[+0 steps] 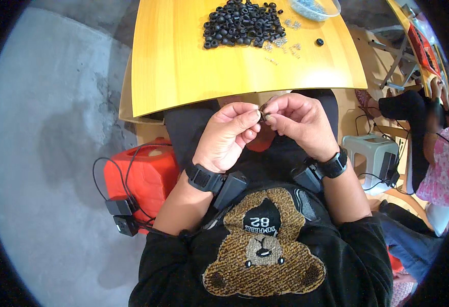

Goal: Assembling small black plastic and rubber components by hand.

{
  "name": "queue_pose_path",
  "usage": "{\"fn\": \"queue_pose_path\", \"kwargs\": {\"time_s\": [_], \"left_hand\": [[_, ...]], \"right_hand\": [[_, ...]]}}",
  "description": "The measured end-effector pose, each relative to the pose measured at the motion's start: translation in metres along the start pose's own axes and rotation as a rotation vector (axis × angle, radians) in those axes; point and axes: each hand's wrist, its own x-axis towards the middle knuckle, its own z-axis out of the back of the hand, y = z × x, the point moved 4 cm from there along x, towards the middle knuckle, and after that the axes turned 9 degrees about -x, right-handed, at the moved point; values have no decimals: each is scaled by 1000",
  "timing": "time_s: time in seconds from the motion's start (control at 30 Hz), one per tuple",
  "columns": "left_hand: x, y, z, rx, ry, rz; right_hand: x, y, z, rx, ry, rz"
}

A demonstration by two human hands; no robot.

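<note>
My left hand [228, 134] and my right hand [300, 122] meet over my lap, just below the front edge of the yellow wooden table [183, 66]. Their fingertips pinch a small dark part [263, 113] between them; most of it is hidden by the fingers. A pile of small black rubber rings [242, 23] lies at the far side of the table. One single black ring [320, 42] sits apart to the right. Several small metal pieces [284, 46] are scattered beside the pile.
A clear plastic bowl [315, 7] stands at the table's far right. A red plastic stool [141, 176] with black cables and a box stands at my left. A grey stool [370, 151] and another seated person [429, 153] are at my right. The floor is grey concrete.
</note>
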Motion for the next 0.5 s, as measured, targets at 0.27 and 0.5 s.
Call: {"fn": "queue_pose_path", "kwargs": {"time_s": [0.27,0.5], "left_hand": [[1,1,-1,-112,13,44],[4,1,-4,-154,66,37]], "right_hand": [[-2,-4,1,52,-34,84],[-1,-4,0,86,-64,105]]}}
